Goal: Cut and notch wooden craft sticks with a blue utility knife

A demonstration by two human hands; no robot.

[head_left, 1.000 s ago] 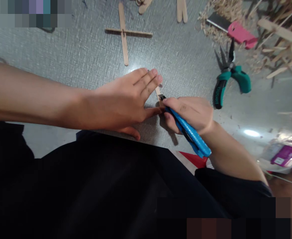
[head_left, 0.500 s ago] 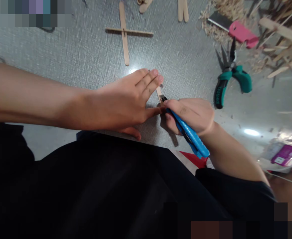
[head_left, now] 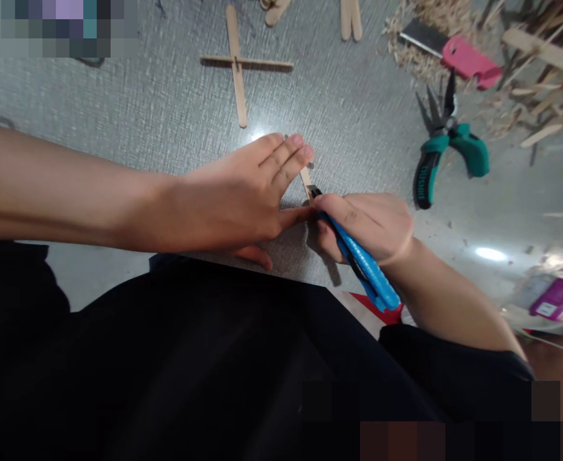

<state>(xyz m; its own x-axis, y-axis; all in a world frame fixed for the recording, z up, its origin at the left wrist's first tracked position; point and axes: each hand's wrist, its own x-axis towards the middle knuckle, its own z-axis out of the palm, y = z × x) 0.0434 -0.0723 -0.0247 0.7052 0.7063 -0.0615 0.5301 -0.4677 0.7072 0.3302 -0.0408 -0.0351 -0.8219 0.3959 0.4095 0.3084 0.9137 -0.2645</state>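
Note:
My left hand [head_left: 243, 195] lies flat on the grey table [head_left: 132, 128], fingers stretched out and pressing down a thin wooden stick [head_left: 305, 177] that pokes out past the fingertips. My right hand [head_left: 370, 224] is closed round a blue utility knife [head_left: 362, 262]. The knife's black tip rests on the stick, right beside my left index finger. Most of the stick is hidden under my left hand.
A cross of two wooden sticks [head_left: 237, 63] lies farther back. Green-handled pliers [head_left: 442, 147] and a pink knife [head_left: 456, 54] sit at the right among wood shavings and loose sticks [head_left: 545, 83]. A purple box [head_left: 557, 299] is at the right edge.
Both hands stay in place on the stick. The knife handle has shifted very slightly; nothing else moved.

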